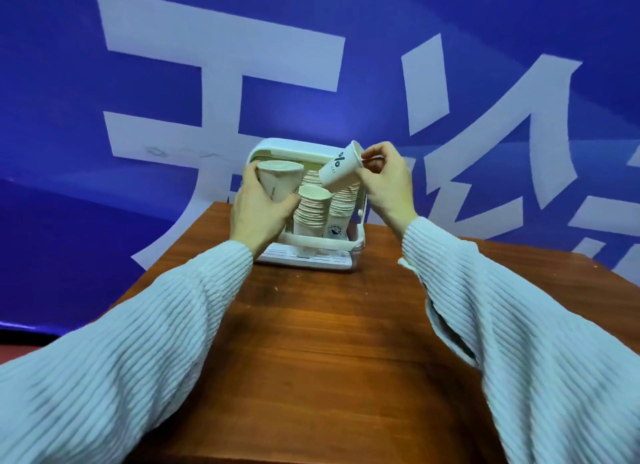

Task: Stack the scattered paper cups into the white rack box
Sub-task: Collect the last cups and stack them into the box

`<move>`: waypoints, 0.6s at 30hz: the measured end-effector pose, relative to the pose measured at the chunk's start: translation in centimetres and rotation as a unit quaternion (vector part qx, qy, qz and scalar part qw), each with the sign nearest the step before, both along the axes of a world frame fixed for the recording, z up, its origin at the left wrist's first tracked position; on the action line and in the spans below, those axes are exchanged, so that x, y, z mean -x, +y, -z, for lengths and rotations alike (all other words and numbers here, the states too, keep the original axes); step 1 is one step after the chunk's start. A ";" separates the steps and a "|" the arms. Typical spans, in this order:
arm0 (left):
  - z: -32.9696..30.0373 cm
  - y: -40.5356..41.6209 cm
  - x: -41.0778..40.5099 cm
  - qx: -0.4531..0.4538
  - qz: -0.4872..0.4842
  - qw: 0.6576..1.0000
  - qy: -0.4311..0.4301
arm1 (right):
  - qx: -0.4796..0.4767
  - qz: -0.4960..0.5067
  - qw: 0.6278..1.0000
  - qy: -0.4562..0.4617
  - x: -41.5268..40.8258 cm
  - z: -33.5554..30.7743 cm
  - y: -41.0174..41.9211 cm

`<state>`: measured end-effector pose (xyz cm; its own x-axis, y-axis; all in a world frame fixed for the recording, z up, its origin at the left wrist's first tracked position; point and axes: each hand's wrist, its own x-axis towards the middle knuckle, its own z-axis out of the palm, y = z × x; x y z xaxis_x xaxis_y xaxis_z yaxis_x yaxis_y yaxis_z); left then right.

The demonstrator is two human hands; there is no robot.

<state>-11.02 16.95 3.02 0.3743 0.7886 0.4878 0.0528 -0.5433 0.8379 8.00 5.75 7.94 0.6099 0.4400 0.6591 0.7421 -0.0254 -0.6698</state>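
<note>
The right hand (386, 183) pinches a white paper cup with a dark printed mark (338, 168) by its rim, fingers and thumb curled at the lip. The cup is tilted, its base pointing down toward seven o'clock, hanging just above the right-hand column of cups. At nine o'clock from it, the left hand (258, 211) wraps round a plain cream paper cup (280, 180), mouth up and leaning slightly, held in front of the box's left side.

Between the two hands stands the white plastic rack box (304, 241), upright at the far end of the brown wooden counter (332, 342), at twelve o'clock from the person. Inside it, nested cup stacks (317, 210) already rise in at least two columns; the middle one ends in an open cup mouth, the right one bears a small blue emblem near its foot.

By my reading the task is nearly finished: the stacks are tall, and no loose cups show on the visible counter. What appears left is to seat the two held cups onto the columns. Whether others lie outside the view cannot be told.
</note>
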 end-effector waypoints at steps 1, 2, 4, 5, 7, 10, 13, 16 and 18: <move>0.0 0.6 0.1 0.003 -0.002 1.000 -0.005 | 0.020 0.003 1.000 -0.021 0.0 0.0 0.8; 0.0 1.1 0.1 0.011 -0.004 1.000 -0.004 | 0.041 0.002 0.998 -0.041 0.0 0.0 1.6; 0.2 2.1 -0.2 0.020 -0.002 1.000 -0.005 | 0.078 -0.011 0.994 -0.077 0.1 0.2 2.8; 0.3 2.4 -0.4 0.022 -0.001 1.000 -0.006 | 0.098 -0.022 0.991 -0.091 0.1 0.3 3.3; 0.6 2.9 -0.9 0.020 0.004 1.000 -0.002 | 0.146 -0.049 0.981 -0.122 0.1 0.6 3.9; 0.9 3.0 -1.6 0.013 0.003 1.000 -0.005 | 0.194 -0.067 0.967 -0.150 0.1 1.1 4.4; 0.9 3.2 -2.2 0.005 -0.007 1.000 -0.020 | 0.222 -0.080 0.958 -0.161 -0.1 1.8 4.5; 0.6 3.4 -2.6 -0.018 -0.013 1.000 -0.022 | 0.250 -0.099 0.950 -0.159 0.0 2.8 4.2; 0.3 3.5 -2.8 -0.046 -0.010 0.998 -0.031 | 0.257 -0.101 0.944 -0.179 0.5 3.4 4.1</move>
<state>-8.21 20.45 2.76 0.3265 0.7459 0.5805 0.0136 -0.6179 0.7862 7.53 9.82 4.58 0.2574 0.8412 0.4756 0.9434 -0.1122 -0.3121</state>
